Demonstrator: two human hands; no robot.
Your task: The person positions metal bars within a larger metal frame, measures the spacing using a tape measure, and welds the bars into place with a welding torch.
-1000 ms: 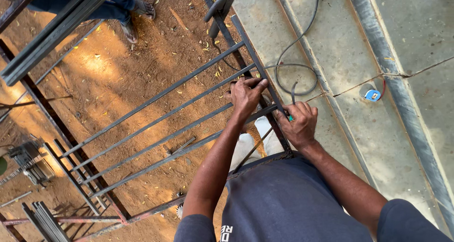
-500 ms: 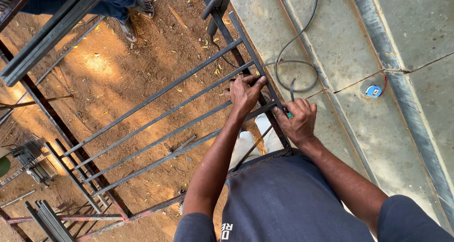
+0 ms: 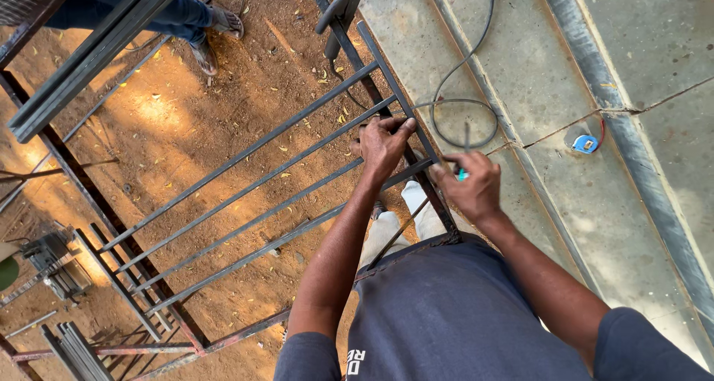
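Note:
A dark metal grille frame (image 3: 253, 180) with several parallel bars lies raised over the dirt ground. My left hand (image 3: 383, 146) grips the frame's end rail where a bar meets it. Just to the right, my right hand (image 3: 470, 187) is closed around a welding electrode holder (image 3: 462, 171) with a teal handle, its thin rod pointing up along the rail. A black cable (image 3: 461, 106) loops on the concrete just beyond both hands.
A clamp tool (image 3: 338, 13) sits on the frame's far corner. Another person's legs in jeans and sandals (image 3: 201, 24) stand at top left. Steel bars (image 3: 89, 53) lie at left, metal offcuts (image 3: 52, 262) at lower left. A blue tape measure (image 3: 584, 143) rests on the concrete slab.
My hands stay on the rail. The right hand has shifted slightly along the rail with the holder; the view has drifted a little.

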